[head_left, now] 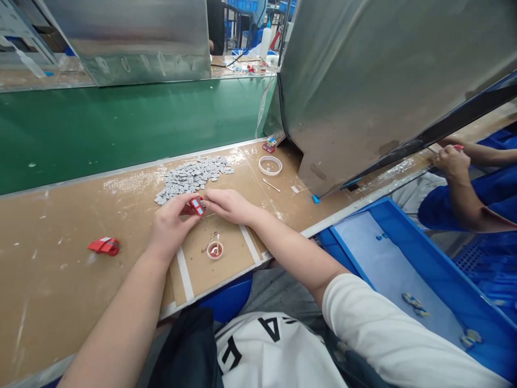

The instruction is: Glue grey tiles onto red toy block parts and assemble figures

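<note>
Head view | red piece (197, 205) (small) | between left hand (173, 220), right hand (226, 205)

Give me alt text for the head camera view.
The left hand holds a small red piece, right hand at its edge, over a brown workbench. A heap of grey pieces lies beyond; a small cup stands nearer.

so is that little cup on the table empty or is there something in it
Not empty: the small cup holds something reddish, and a thin stick rests in it.
</note>
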Tool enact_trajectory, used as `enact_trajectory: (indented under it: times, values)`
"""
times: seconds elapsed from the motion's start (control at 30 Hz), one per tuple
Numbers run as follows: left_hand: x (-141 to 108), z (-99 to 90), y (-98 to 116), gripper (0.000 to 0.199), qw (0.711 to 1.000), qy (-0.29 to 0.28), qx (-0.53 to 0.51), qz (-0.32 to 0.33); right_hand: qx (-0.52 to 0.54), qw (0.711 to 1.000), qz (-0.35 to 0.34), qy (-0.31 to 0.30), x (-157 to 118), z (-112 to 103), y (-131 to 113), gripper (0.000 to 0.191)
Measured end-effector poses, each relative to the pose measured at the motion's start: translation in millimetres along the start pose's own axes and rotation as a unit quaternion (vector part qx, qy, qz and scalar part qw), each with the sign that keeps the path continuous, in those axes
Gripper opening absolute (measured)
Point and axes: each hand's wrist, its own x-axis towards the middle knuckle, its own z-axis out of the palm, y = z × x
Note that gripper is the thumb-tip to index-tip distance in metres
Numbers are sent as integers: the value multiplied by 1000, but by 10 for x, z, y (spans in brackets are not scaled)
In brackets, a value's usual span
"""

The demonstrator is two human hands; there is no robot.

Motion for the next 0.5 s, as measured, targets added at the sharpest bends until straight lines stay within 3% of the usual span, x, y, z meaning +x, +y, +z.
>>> enact_trajectory:
  times: [0.23, 0.5]
  values:
    - [3, -28, 18, 30, 1000, -15, 11, 11, 43, 999, 1, -2, -7, 28, -14, 32]
    - [-12, -25, -59, 37, 1000, -23, 4, -13, 4, 1000, 1, -11, 9, 43, 25, 30]
